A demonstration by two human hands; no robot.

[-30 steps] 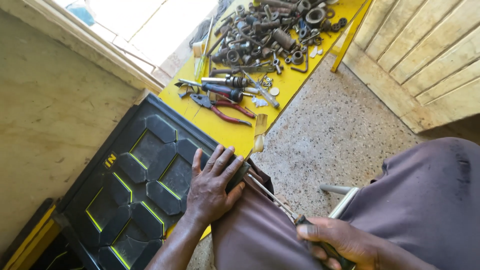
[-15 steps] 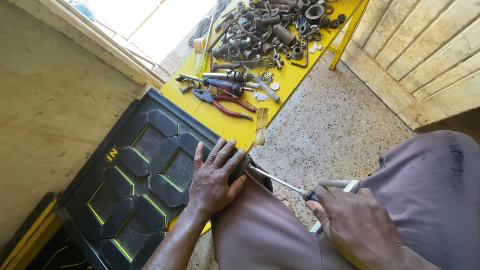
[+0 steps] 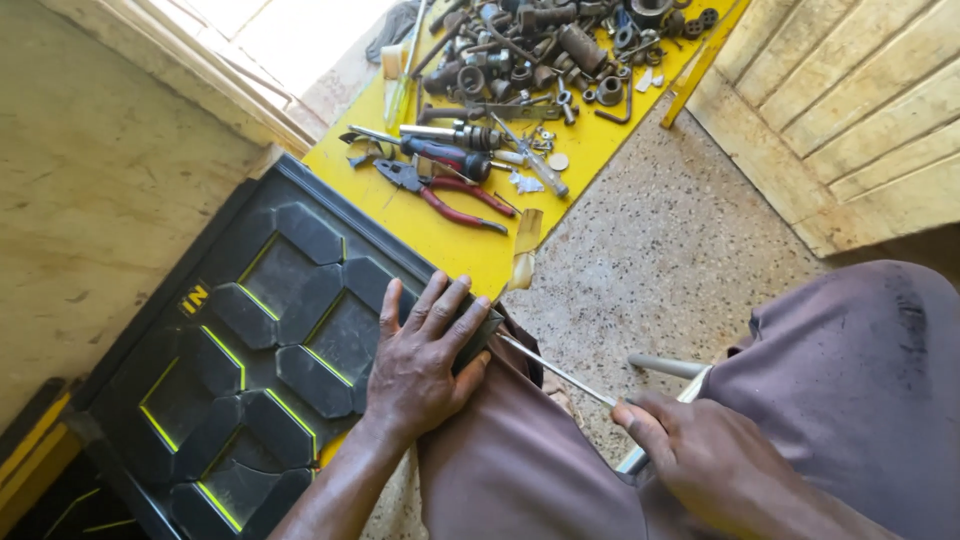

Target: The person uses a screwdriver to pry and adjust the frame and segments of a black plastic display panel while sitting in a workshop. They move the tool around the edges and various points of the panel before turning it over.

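Hands working together: we are pressing our left hand (image 3: 425,365) flat, fingers spread, steadying the black lid (image 3: 240,350) at nine o'clock; our right hand (image 3: 715,465) is gripping a screwdriver (image 3: 560,373), prying its corner.

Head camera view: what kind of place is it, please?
Probably a small repair workshop. A yellow tray holds pliers and rusty metal parts. The left hand presses a black toolbox lid, the right hand holds a screwdriver.
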